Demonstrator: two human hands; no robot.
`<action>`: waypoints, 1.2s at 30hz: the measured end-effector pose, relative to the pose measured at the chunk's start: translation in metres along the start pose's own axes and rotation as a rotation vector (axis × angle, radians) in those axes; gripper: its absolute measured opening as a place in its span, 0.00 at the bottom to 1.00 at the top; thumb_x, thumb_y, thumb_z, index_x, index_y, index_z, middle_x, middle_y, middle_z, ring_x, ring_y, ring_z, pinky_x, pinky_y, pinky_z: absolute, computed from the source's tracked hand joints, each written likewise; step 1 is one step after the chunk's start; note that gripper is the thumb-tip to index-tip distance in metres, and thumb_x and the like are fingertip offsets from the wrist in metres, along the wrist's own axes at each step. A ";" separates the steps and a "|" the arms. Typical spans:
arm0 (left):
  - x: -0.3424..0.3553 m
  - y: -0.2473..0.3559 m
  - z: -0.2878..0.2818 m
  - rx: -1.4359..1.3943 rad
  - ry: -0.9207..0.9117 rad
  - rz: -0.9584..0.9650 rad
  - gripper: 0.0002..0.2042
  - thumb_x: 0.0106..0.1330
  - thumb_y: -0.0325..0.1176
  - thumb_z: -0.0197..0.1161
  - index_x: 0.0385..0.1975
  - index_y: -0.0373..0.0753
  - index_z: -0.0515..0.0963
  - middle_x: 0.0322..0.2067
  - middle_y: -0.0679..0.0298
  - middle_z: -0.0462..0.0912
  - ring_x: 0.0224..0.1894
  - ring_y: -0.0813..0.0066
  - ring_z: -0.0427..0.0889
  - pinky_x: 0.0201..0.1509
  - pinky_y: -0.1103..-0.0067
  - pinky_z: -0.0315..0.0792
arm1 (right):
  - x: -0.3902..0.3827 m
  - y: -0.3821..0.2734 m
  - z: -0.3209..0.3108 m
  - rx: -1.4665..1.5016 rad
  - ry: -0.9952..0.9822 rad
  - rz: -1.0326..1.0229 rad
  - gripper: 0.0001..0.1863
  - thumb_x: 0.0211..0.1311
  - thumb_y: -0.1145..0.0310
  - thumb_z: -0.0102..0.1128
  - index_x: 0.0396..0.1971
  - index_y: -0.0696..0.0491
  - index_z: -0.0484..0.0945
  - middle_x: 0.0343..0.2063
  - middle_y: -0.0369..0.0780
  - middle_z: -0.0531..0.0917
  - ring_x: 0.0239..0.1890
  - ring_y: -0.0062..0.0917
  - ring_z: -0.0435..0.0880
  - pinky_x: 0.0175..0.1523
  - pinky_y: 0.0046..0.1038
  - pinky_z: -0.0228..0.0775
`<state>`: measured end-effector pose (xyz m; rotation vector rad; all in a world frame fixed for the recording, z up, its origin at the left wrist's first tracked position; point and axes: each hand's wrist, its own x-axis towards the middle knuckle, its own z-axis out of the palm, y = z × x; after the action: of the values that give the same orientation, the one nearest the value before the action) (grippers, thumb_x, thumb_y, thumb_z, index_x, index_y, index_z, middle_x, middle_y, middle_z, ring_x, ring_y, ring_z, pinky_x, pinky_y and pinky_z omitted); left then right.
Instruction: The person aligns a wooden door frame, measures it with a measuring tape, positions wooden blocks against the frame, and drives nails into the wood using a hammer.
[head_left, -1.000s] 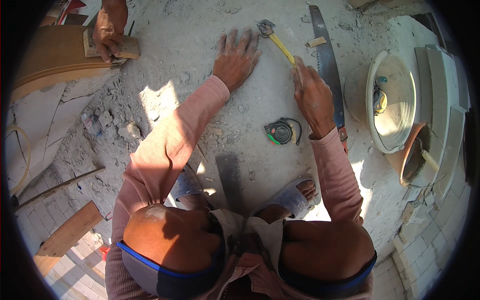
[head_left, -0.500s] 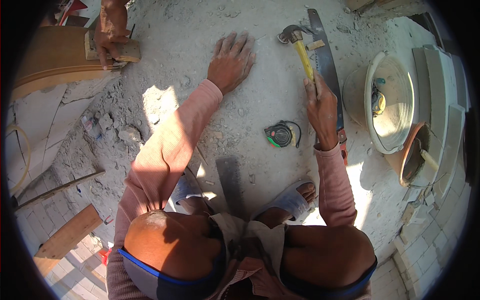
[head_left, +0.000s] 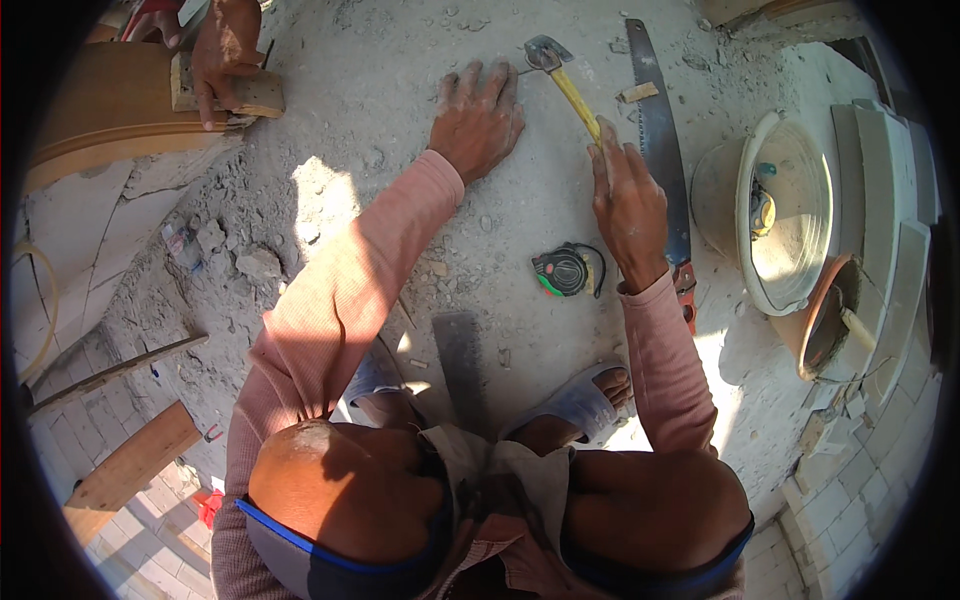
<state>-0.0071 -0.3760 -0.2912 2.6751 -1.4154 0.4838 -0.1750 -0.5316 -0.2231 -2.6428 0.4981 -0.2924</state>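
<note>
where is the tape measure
In the head view, the tape measure lies on the dusty floor right of centre, left of the red saw handle and beyond the right sandal.

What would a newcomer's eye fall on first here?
Probably the yellow-handled hammer in the right hand, its head near the left hand at top centre. Next might come the long saw lying right of the hammer, then the big pale bucket farther right.

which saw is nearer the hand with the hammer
The red-handled saw, just right of the right hand. The other saw lies farther off, between the slippers, its handle out of sight.
</note>
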 end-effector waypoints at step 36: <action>0.044 -0.015 0.026 -0.553 -0.086 -0.192 0.12 0.70 0.44 0.63 0.43 0.44 0.83 0.50 0.62 0.77 0.58 0.60 0.71 0.64 0.62 0.59 | -0.039 0.028 -0.020 0.382 0.053 0.343 0.20 0.75 0.63 0.57 0.59 0.59 0.78 0.41 0.56 0.86 0.38 0.45 0.87 0.45 0.38 0.76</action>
<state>0.0342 -0.4083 -0.3006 2.3559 -1.0881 -0.0421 -0.2244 -0.5477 -0.2224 -2.1430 0.8121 -0.3145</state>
